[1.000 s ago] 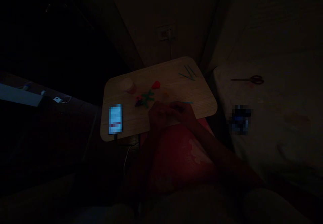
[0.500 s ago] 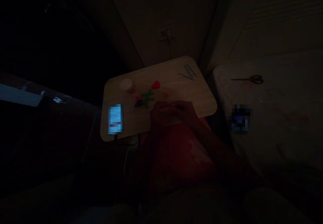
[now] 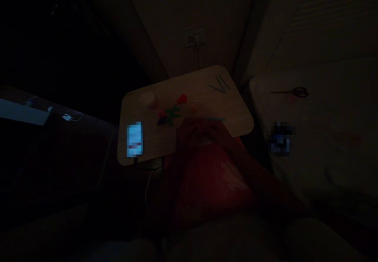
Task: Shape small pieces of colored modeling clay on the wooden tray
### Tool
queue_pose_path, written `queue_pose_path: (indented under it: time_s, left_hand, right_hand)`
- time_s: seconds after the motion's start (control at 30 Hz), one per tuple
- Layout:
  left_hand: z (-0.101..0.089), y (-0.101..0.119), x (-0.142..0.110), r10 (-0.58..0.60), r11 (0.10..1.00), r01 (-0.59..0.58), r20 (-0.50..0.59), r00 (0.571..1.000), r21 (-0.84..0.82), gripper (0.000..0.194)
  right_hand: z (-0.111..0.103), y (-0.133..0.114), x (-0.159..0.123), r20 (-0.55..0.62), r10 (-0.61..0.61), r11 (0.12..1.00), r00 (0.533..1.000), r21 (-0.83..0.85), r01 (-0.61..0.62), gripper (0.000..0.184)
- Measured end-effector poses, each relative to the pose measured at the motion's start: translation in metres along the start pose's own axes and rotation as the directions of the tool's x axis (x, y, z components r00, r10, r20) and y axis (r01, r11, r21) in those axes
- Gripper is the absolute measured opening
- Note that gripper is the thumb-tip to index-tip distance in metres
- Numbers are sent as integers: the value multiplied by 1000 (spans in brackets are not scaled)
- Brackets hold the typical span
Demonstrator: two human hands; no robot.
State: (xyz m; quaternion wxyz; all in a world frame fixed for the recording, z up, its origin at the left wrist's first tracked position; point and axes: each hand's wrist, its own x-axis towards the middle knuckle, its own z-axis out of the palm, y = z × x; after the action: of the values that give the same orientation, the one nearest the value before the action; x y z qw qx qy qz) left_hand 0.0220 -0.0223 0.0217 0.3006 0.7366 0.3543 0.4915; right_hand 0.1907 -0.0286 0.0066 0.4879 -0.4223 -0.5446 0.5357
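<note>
Grip unclear: left hand [image 3: 189, 132] and right hand [image 3: 215, 130] together at the table's [image 3: 150, 144] near edge, too dark to tell open or closed. Teal strip [image 3: 217, 119] just beyond right hand; green piece [image 3: 173, 114] to the left, red piece [image 3: 182, 99] farther.

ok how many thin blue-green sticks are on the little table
4 visible: three sticks close together near the table's far right corner, one stick just beyond the right hand. That hand or the left hand may hide more; it's dim.
</note>
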Motion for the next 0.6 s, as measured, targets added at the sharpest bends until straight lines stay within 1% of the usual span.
queue_pose_path:
  time_s: [0.07,0.13,0.23,0.33,0.43,0.53,0.6]
  left_hand:
    - [1,2,0,-18,1000,19,-33,999,13,21]
    - [1,4,1,-35,999,37,-53,998,39,25]
    - [-1,7,1,-48,995,54,-77,996,80,31]
    - [-2,6,1,-1,995,8,-71,997,103,26]
    - [-2,4,0,34,990,-31,-19,999,135,20]
    - [-1,-1,-2,31,981,-36,27,999,190,24]
    - [-2,-3,-4,41,973,-47,30,999,226,27]
  right_hand:
    - [1,1,0,1,-7,1000,1000,-5,7,53]
    - [3,2,1,9,-6,1000,1000,18,6,61]
    - [4,3,0,12,1,999,1000,42,-1,66]
    - [4,3,0,37,-17,999,999,37,15,60]
    - [2,3,1,39,-25,999,999,34,23,49]
    - [1,4,3,15,-11,1000,1000,25,10,44]
    - [1,4,3,9,-8,1000,1000,25,8,44]
